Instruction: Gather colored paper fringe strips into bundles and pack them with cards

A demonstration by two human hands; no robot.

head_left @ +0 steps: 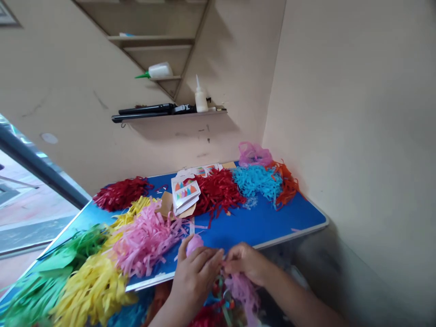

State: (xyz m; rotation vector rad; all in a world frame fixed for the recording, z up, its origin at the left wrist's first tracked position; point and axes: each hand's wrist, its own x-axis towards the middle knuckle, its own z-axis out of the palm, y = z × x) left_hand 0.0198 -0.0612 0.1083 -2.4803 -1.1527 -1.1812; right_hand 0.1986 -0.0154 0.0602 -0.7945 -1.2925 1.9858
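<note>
At the front edge of the blue table point(238, 227), my left hand point(199, 272) and my right hand point(245, 263) meet at their fingertips. My right hand's fingers are pinched at the top of a pink paper tassel point(242, 290) hanging below. The left fingertips touch the same spot; what lies between them is too small to tell. Behind my left hand sits a round pink thing point(195, 244). A fluffy pink paper bundle point(148, 238) lies to its left.
Yellow point(93, 290) and green point(51, 277) fringes lie at left. Red point(218, 190), blue point(259, 181) and orange point(288, 184) shreds and printed cards point(185, 193) lie farther back. A wall shelf point(177, 113) holds a glue bottle point(200, 97).
</note>
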